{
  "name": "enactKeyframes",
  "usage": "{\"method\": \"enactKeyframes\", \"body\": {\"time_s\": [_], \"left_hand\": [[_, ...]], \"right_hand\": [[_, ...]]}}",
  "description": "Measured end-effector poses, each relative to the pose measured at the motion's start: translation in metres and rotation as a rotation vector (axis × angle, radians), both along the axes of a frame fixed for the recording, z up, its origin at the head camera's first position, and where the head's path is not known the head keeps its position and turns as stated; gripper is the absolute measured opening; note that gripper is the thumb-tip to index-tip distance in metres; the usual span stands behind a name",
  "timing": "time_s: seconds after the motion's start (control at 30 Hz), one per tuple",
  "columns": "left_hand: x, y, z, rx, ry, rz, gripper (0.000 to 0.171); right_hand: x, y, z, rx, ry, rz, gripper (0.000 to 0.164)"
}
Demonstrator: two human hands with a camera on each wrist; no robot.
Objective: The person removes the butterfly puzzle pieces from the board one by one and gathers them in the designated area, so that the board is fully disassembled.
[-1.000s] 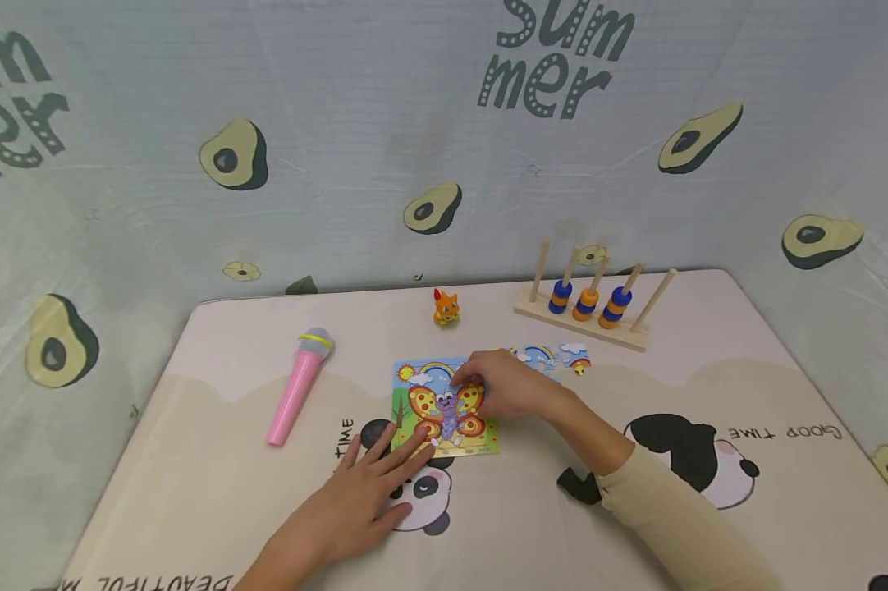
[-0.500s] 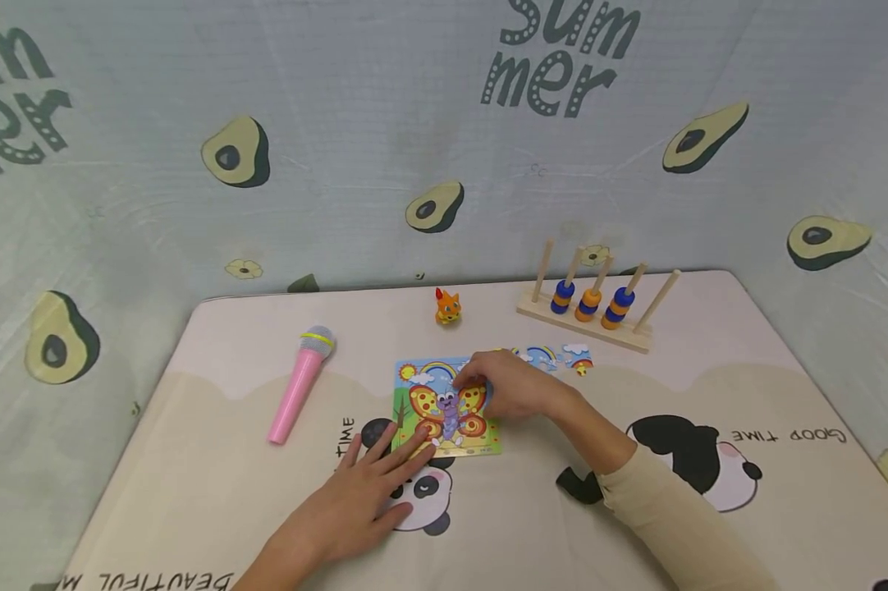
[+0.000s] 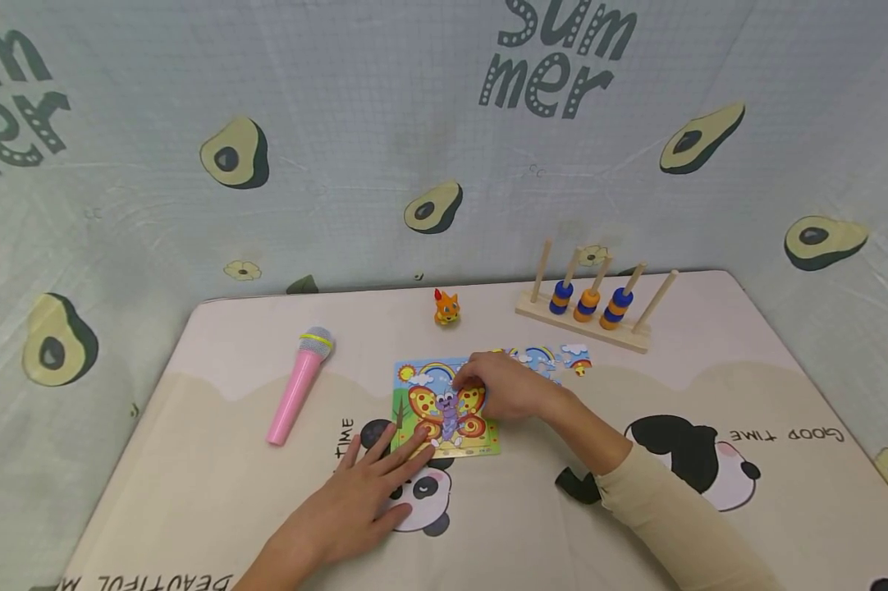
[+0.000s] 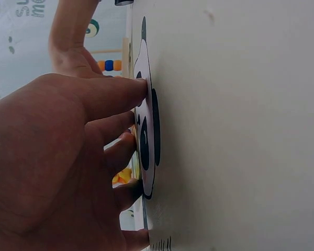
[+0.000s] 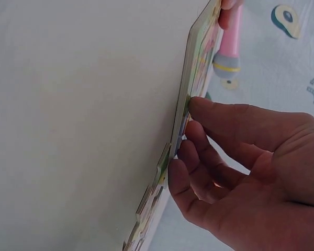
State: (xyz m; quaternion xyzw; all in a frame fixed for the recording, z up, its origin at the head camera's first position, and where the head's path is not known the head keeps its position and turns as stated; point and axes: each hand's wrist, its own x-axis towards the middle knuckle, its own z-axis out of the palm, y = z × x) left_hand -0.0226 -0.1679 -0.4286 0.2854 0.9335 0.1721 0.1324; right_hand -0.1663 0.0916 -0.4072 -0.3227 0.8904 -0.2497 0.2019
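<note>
A butterfly jigsaw puzzle (image 3: 444,410) lies flat in its board near the middle of the table. My left hand (image 3: 363,484) rests with fingers spread across the board's lower left corner, and in the left wrist view its thumb (image 4: 120,94) is stretched out over the printed panda. At the board's upper right, my right hand (image 3: 510,384) bends over the picture. Its thumb and bunched fingertips (image 5: 191,149) hold a puzzle piece against the board; the piece is mostly hidden by the fingers. Several loose puzzle pieces (image 3: 577,355) lie just beyond that hand.
A pink toy microphone (image 3: 296,394) lies left of the puzzle. An orange toy fox (image 3: 446,308) stands near the back edge. At the back right is a wooden peg rack (image 3: 592,316) with blue and orange rings. A patterned cloth (image 3: 341,205) hangs behind.
Both hands keep nearly the same place and pose. The view shifts slightly with the head; the puzzle and the toys have not moved.
</note>
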Motion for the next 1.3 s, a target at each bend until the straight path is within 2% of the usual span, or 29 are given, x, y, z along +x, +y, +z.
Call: {"method": "enactKeyframes", "body": {"time_s": [0.3, 0.63, 1.3], "left_hand": [[-0.0001, 0.0005, -0.0002, 0.000, 0.012, -0.003, 0.068], [0.0012, 0.0012, -0.0028, -0.006, 0.001, 0.004, 0.069], [0.0004, 0.0011, 0.0000, 0.005, -0.031, 0.014, 0.068]], "right_hand": [[0.0001, 0.0003, 0.0002, -0.014, -0.021, -0.017, 0.044], [0.0042, 0.0008, 0.0000, -0.028, 0.004, -0.006, 0.043], [0.0065, -0.0058, 0.0029, 0.060, 0.023, 0.005, 0.046]]}}
